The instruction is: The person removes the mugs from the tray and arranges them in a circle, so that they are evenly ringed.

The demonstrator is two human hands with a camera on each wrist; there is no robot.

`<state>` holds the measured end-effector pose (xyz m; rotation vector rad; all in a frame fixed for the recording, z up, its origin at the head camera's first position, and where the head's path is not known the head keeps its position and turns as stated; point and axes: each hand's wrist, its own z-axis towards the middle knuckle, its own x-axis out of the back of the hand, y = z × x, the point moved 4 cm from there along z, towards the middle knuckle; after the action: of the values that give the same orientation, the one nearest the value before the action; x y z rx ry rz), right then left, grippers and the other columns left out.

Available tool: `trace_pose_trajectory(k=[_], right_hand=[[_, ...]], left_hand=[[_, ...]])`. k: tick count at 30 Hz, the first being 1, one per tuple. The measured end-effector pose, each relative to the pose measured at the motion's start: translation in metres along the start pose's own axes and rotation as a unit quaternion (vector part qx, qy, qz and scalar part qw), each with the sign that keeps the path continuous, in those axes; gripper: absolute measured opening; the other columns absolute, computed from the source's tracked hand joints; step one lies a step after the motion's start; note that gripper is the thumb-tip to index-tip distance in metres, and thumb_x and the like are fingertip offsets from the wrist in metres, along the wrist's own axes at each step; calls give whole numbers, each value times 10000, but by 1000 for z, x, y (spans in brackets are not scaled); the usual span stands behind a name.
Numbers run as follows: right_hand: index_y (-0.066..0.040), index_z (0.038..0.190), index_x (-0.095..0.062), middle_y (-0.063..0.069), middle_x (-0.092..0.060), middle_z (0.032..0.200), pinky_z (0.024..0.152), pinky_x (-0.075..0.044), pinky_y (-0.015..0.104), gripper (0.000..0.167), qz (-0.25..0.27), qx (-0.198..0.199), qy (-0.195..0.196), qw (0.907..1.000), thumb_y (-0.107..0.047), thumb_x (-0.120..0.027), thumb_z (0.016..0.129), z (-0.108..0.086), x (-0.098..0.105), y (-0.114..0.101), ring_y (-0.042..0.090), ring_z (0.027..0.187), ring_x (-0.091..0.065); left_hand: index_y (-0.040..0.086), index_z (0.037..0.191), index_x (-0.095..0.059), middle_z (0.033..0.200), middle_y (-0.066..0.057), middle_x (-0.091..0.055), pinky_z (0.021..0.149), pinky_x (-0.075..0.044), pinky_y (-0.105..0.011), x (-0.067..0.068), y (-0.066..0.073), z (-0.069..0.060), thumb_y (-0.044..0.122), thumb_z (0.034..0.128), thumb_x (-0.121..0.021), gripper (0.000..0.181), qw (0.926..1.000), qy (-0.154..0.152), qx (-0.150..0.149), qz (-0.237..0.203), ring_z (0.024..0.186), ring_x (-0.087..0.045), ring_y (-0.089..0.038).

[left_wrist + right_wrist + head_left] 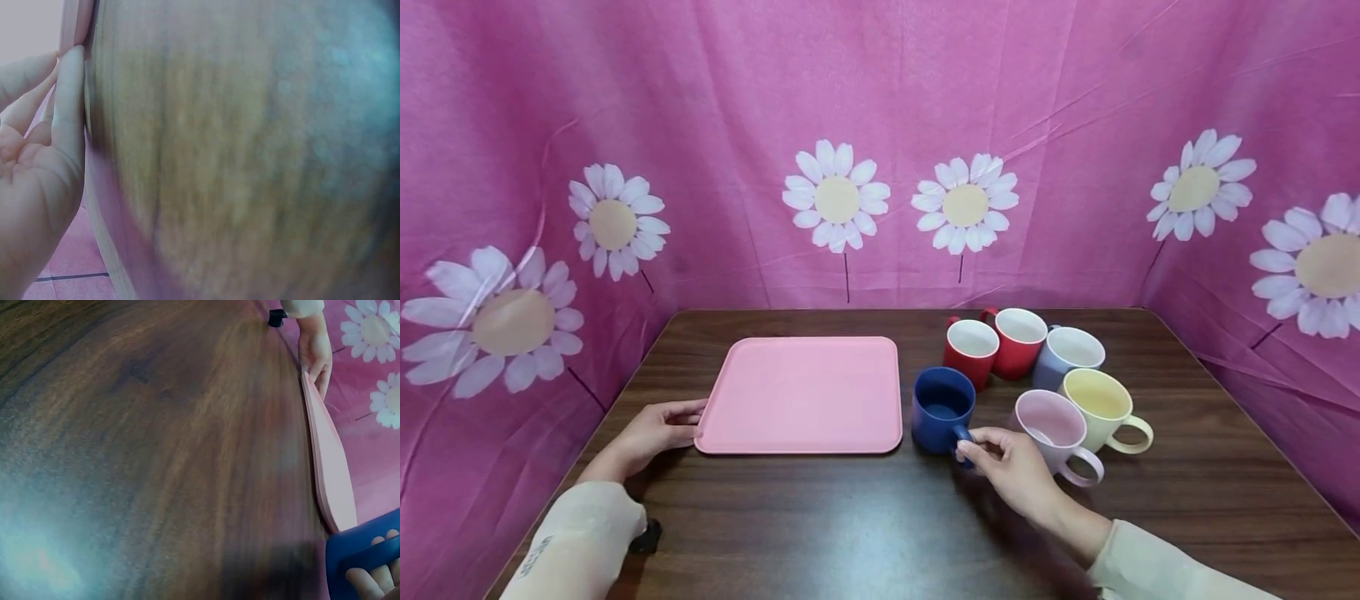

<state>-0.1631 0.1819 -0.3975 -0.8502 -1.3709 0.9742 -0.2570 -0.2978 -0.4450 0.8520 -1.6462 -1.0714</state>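
In the head view, my left hand (651, 432) is at the left edge of a pink rectangular tray (805, 396). Its thumb and fingers reach out nearly straight, and their tips touch the rim near the front corner. The left wrist view shows those fingertips against the tray's edge (76, 25). My right hand (1018, 473) grips the handle of a dark blue mug (934, 429), which is upright just right of the tray. In the right wrist view, fingers curl through the blue mug's handle (369, 559). Whether its base touches the table is unclear.
Behind and right of the blue mug stand two red mugs (967, 358), a light blue mug (1048, 367), a yellow mug (1105, 417) and a pink mug (1051, 433). The brown wooden table (820, 517) is bounded by a pink flowered cloth (895, 100).
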Motion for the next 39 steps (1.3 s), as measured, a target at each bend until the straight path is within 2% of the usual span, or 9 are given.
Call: trace_pose_trajectory(k=[5, 12, 18, 26, 30, 35, 39], right_hand=[[19, 929, -708, 66, -692, 800, 640, -517, 221, 112, -79, -226, 497, 9985, -80, -671, 889, -3, 3, 5, 185, 699, -620], [75, 952, -695, 118, -697, 814, 652, -545, 245, 144, 173, -193, 1091, 9937, -52, -664, 891, -4, 3, 14, 114, 695, -627], [83, 940, -693, 134, -702, 814, 595, -487, 165, 152, 96, -69, 1413, 9899, -58, -660, 897, -3, 4, 18, 84, 678, -603], [63, 897, -703, 124, -697, 787, 551, -450, 144, 148, 42, 63, 1657, 9862, -83, -681, 886, -3, 2, 21, 71, 639, -584], [68, 902, -701, 134, -700, 796, 570, -468, 142, 138, 73, -15, 1748, 9846, -66, -675, 887, -3, 1, 21, 76, 650, -600], [91, 958, -684, 153, -704, 838, 625, -512, 170, 190, 276, -273, 1666, 9853, -90, -662, 903, -3, 0, 20, 73, 710, -623], [93, 988, -678, 150, -703, 849, 640, -510, 175, 210, 237, -335, 1508, 9877, -98, -663, 904, -3, 2, 18, 87, 734, -628]], left_hand=[[-198, 1342, -356, 1184, -324, -570, 756, -521, -228, 0, 0, 0, -2, 858, -675, 612, 10000, -26, -57, -20, 898, -605, -30], [-200, 1345, -346, 1183, -328, -568, 761, -522, -232, 1, -1, -1, -10, 860, -671, 614, 10000, -46, -35, -65, 894, -608, -32], [-195, 1350, -344, 1203, -353, -542, 769, -520, -234, 1, -1, -1, -8, 858, -672, 620, 9999, -76, -52, -78, 905, -609, -35], [-201, 1352, -329, 1223, -363, -520, 765, -518, -229, -1, -2, 0, -27, 870, -647, 604, 9998, -116, -104, -141, 911, -599, -23], [-201, 1353, -327, 1231, -367, -512, 764, -515, -226, -1, -3, 0, -23, 873, -644, 602, 9998, -129, -143, -103, 913, -596, -16], [-194, 1354, -340, 1225, -354, -525, 767, -514, -223, 1, -4, 1, -15, 866, -657, 608, 9999, -76, -92, -61, 910, -598, -16], [-190, 1356, -343, 1226, -356, -523, 772, -514, -227, 1, -3, 1, -5, 862, -665, 618, 10000, -67, -63, -26, 914, -600, -24]])
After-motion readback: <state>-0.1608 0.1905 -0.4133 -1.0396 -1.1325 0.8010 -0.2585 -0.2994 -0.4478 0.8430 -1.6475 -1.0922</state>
